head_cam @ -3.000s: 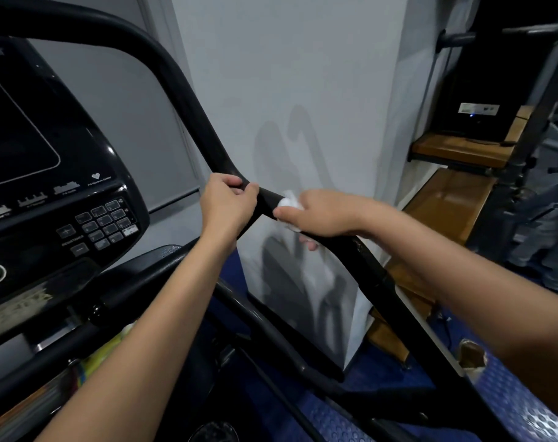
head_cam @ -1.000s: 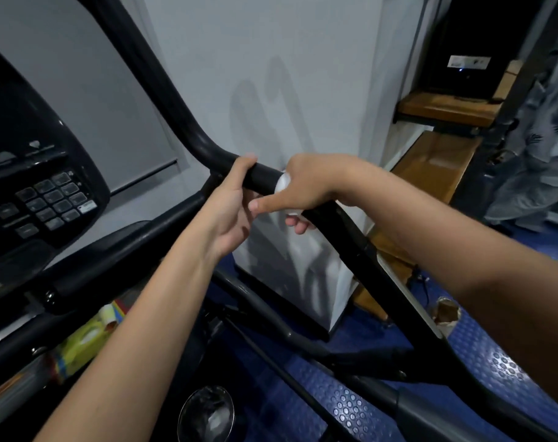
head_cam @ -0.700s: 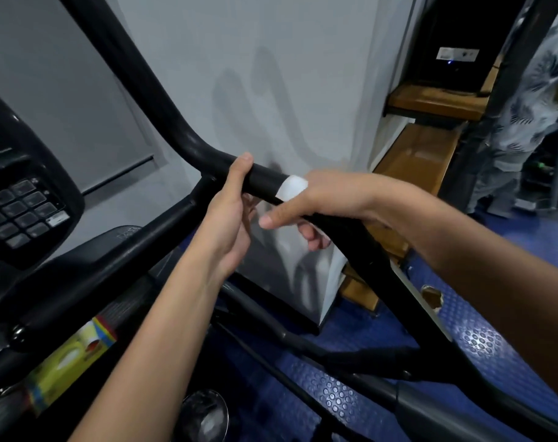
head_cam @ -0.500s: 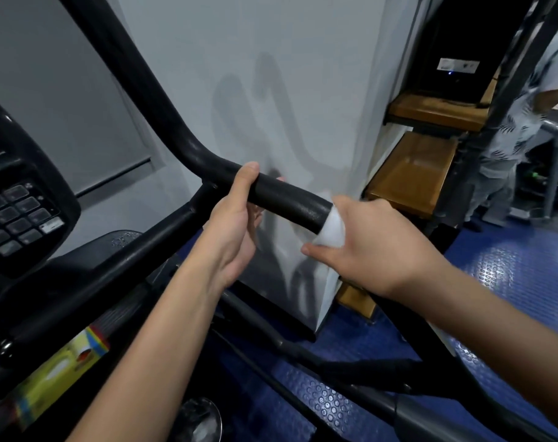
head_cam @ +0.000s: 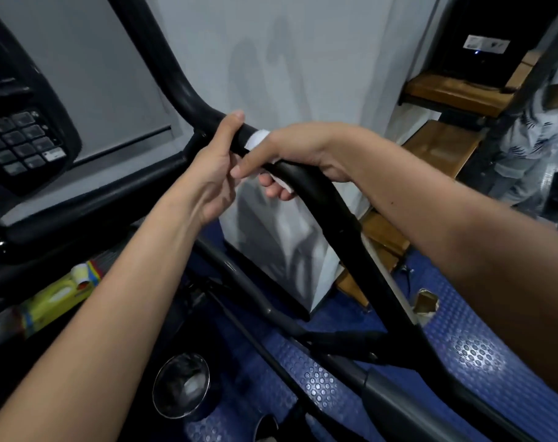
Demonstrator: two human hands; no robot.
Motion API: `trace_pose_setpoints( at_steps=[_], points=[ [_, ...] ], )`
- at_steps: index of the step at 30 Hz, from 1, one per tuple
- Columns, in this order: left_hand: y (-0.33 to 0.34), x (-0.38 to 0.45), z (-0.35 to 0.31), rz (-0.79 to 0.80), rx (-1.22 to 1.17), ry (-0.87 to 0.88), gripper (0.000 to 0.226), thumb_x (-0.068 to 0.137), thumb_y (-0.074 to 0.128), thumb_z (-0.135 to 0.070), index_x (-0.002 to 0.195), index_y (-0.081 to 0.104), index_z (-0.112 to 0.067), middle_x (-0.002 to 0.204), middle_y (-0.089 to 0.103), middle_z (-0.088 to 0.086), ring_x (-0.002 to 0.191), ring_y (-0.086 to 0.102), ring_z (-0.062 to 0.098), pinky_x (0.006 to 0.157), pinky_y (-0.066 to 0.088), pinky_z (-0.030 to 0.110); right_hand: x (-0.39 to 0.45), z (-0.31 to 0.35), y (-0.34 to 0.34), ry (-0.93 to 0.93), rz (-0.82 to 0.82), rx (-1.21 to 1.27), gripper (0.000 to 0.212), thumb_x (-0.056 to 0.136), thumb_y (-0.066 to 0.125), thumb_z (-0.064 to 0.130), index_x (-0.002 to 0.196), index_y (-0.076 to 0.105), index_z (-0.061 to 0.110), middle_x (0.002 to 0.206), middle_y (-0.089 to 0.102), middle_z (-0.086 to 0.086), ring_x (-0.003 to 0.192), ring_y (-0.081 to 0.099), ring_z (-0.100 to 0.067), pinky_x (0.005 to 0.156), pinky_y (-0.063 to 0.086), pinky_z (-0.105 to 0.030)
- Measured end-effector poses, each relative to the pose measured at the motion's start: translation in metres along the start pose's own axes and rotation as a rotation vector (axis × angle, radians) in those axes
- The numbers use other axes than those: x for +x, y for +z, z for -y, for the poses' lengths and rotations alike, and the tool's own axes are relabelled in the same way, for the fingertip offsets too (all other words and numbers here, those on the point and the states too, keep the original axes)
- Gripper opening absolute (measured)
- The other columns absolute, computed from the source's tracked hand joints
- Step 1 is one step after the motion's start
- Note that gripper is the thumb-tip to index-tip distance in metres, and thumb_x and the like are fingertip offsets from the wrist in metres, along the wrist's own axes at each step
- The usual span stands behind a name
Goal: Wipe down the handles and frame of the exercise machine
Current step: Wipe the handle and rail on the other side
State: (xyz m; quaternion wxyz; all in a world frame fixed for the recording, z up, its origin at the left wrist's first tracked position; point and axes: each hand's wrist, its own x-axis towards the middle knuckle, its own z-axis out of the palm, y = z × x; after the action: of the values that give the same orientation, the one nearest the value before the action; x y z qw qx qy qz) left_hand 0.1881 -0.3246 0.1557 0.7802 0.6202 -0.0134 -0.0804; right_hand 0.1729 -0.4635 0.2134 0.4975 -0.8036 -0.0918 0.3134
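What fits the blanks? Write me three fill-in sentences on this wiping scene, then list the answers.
1. The right hand presses a ____ wipe around the black handlebar.
2. The left hand grips the same ____.
3. The floor mat under the machine is ____.

Missing words: white; handlebar; blue

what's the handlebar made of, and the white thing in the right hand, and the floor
Handlebar: matte black covering, probably foam or rubber over a tube; it shows only soft, dull highlights.
White wipe: thin and limp, bent around the bar under the right hand, so tissue or cloth; which one is unclear.
Floor mat: blue, likely rubber or vinyl, with raised round studs and a slight sheen.
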Motion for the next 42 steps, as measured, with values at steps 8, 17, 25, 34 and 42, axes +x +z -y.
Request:
trace_pose_setpoints(
  at_steps=[8, 17, 25, 34, 42],
  points=[
    [0.014, 0.003, 0.003, -0.137, 0.033, -0.044, 0.026, 0.094, 0.051, -0.051, 0.094, 0.057, -0.025, 0.103, 0.078, -0.006, 0.115, 0.064, 0.013, 0.121, 0.011, 0.049, -0.045, -0.069, 0.025, -0.238, -0.760, -0.836, 0.025, 0.087, 0.063, 0.028, 0.095, 0.042, 0.018, 0.069, 0.040, 0.006, 0.065, 0.049, -0.024, 0.050, 0.032, -0.030],
    [0.011, -0.002, -0.002, -0.089, 0.096, -0.077, 0.030, 0.089, 0.052, -0.049, 0.074, 0.053, -0.023, 0.063, 0.062, -0.008, 0.071, 0.061, 0.011, 0.104, 0.032, 0.039, -0.020, -0.028, 0.004, -0.061, -0.087, -0.136, 0.012, 0.097, 0.062, 0.018, 0.089, 0.054, 0.013, 0.064, 0.054, 0.000, 0.058, 0.058, -0.012, 0.052, 0.049, -0.021],
    [0.004, 0.011, 0.005, -0.034, 0.045, -0.061, 0.033, 0.092, 0.050, -0.048, 0.075, 0.053, -0.019, 0.060, 0.059, -0.003, 0.064, 0.057, 0.018, 0.099, 0.032, 0.038, -0.010, -0.019, 0.001, -0.076, -0.089, -0.065, 0.016, 0.088, 0.071, 0.018, 0.084, 0.056, 0.013, 0.054, 0.056, 0.001, 0.051, 0.061, -0.013, 0.051, 0.050, -0.021],
    [0.003, 0.016, 0.012, -0.036, 0.023, -0.076, 0.034, 0.098, 0.045, -0.053, 0.101, 0.061, -0.024, 0.102, 0.077, -0.007, 0.116, 0.065, 0.012, 0.120, 0.009, 0.051, -0.062, -0.081, 0.024, -0.138, -0.657, -0.602, 0.030, 0.080, 0.074, 0.040, 0.089, 0.055, 0.020, 0.074, 0.060, 0.005, 0.066, 0.059, -0.011, 0.048, 0.038, -0.024],
    [-0.003, 0.002, 0.001, 0.010, 0.070, -0.045, 0.041, 0.094, 0.055, -0.055, 0.089, 0.070, -0.017, 0.088, 0.077, 0.005, 0.102, 0.068, 0.021, 0.112, 0.036, 0.040, -0.003, -0.001, 0.003, 0.079, -0.070, -0.106, 0.010, 0.091, 0.068, 0.018, 0.091, 0.062, 0.010, 0.064, 0.061, -0.004, 0.065, 0.066, -0.017, 0.067, 0.054, -0.026]
  ],
)
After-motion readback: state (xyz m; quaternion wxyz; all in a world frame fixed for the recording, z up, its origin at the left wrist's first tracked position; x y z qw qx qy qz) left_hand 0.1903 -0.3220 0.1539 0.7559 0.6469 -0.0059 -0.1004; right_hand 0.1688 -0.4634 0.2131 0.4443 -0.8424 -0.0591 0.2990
